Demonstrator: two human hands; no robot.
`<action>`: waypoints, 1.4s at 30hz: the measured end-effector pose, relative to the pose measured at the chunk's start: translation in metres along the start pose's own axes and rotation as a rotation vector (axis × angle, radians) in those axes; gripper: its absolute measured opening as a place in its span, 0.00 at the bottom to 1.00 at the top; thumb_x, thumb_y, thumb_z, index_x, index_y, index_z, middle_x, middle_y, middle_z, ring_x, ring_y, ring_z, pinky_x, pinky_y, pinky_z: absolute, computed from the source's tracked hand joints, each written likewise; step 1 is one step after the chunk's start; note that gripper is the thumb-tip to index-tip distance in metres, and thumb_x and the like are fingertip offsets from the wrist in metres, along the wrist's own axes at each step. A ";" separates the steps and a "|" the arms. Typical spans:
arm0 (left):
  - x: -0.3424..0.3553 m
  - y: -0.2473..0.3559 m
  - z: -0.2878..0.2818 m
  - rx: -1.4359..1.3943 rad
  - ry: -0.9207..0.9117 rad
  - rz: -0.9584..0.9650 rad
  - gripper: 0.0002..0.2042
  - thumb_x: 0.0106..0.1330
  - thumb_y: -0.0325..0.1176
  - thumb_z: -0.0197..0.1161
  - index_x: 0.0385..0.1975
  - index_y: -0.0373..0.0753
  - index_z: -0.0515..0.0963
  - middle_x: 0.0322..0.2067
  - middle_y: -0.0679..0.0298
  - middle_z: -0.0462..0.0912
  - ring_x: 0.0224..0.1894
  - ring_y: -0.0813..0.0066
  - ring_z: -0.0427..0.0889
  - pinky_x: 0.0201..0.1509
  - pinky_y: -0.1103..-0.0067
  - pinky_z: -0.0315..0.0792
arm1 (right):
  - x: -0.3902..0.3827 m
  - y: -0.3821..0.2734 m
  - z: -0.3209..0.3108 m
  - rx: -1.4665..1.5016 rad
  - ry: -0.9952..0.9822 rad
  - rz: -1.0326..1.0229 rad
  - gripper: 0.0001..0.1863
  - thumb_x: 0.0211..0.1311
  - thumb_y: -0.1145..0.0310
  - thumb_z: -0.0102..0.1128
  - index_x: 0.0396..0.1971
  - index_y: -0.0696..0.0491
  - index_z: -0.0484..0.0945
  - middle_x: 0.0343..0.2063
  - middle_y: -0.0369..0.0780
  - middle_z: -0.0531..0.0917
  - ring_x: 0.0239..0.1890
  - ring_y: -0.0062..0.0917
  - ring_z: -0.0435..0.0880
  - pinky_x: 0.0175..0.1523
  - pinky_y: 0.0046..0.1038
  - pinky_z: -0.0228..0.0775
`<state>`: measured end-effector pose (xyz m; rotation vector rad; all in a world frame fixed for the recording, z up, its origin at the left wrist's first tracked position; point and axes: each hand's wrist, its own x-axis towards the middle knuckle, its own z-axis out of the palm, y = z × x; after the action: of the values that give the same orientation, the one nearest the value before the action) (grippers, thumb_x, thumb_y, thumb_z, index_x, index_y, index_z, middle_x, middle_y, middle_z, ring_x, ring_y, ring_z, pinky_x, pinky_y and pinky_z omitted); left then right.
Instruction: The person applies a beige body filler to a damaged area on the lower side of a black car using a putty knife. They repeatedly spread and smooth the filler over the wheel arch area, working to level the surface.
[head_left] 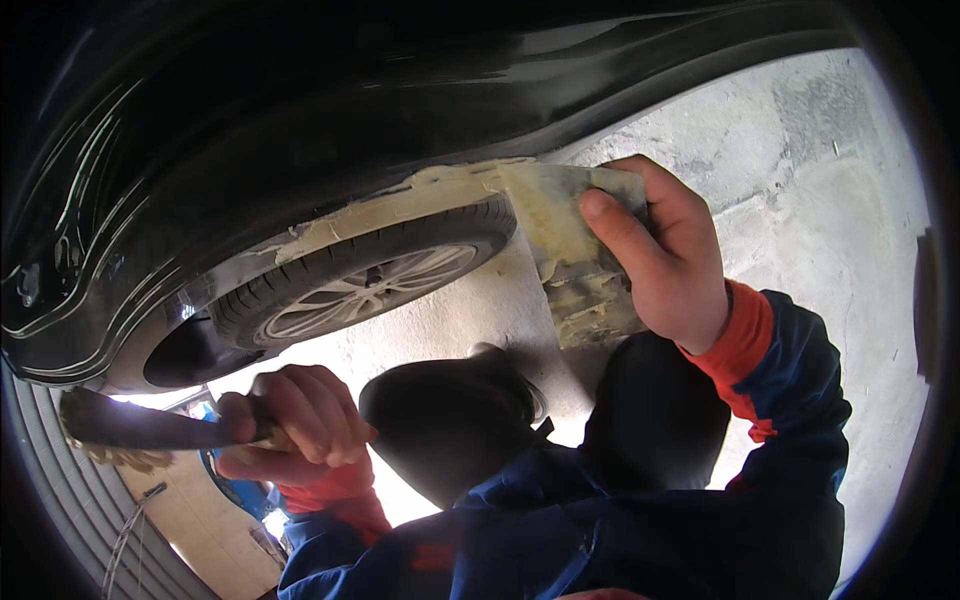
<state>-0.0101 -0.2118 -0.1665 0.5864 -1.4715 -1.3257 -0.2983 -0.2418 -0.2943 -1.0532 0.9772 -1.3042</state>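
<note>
My right hand (665, 255) grips a flat rectangular plate (575, 230) with the thumb on its face; yellowish filler is smeared over it. The plate's upper left corner meets, or nearly meets, the band of beige filler (370, 210) along the wheel arch of a black car (300, 110); I cannot tell if they touch. At the lower left, my left hand (305, 420) is closed round a putty knife (160, 428), its blade pointing left. A lump of filler (125, 458) clings beneath the blade.
Under the arch sits a wheel (370, 285) with a spoked silver rim. My bent knees (450, 420) are just below it. Pale concrete floor (800, 180) stretches right. A ribbed grey surface (75, 500) and a tan panel (210, 520) stand at the lower left.
</note>
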 end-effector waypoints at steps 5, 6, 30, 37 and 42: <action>-0.034 -0.033 -0.007 -0.144 0.012 0.016 0.17 0.77 0.43 0.43 0.49 0.41 0.76 0.17 0.58 0.76 0.10 0.67 0.74 0.15 0.71 0.76 | 0.002 0.005 -0.009 -0.151 0.011 -0.222 0.12 0.67 0.75 0.60 0.47 0.60 0.74 0.33 0.40 0.81 0.36 0.19 0.78 0.41 0.20 0.70; -0.038 -0.042 -0.009 -0.164 0.020 0.023 0.14 0.76 0.40 0.46 0.49 0.41 0.75 0.18 0.58 0.76 0.11 0.67 0.75 0.15 0.71 0.76 | 0.008 0.005 -0.016 -0.325 0.024 -0.542 0.11 0.64 0.78 0.61 0.45 0.60 0.77 0.36 0.44 0.83 0.35 0.24 0.80 0.39 0.23 0.72; -0.036 -0.076 -0.063 -0.382 -0.170 -0.089 0.13 0.63 0.27 0.62 0.48 0.36 0.75 0.23 0.57 0.77 0.17 0.68 0.78 0.17 0.75 0.74 | 0.045 0.022 0.028 -0.824 0.127 -0.952 0.18 0.46 0.75 0.75 0.41 0.55 0.86 0.39 0.40 0.85 0.34 0.28 0.79 0.34 0.23 0.74; -0.032 -0.067 -0.063 -0.265 -0.256 -0.143 0.20 0.77 0.53 0.49 0.54 0.44 0.75 0.17 0.62 0.76 0.13 0.74 0.76 0.14 0.77 0.76 | 0.047 0.018 0.028 -0.768 0.085 -0.969 0.18 0.46 0.76 0.75 0.42 0.55 0.85 0.39 0.42 0.85 0.34 0.29 0.79 0.34 0.23 0.74; -0.032 -0.070 -0.068 -0.339 -0.302 -0.073 0.12 0.71 0.34 0.58 0.52 0.41 0.75 0.27 0.54 0.79 0.16 0.67 0.78 0.17 0.74 0.76 | 0.051 0.016 0.031 -0.737 0.078 -0.961 0.18 0.47 0.76 0.74 0.42 0.54 0.85 0.40 0.41 0.85 0.35 0.29 0.80 0.34 0.23 0.74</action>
<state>0.0432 -0.2327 -0.2518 0.2276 -1.4252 -1.7339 -0.2628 -0.2914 -0.3003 -2.2347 1.0755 -1.7837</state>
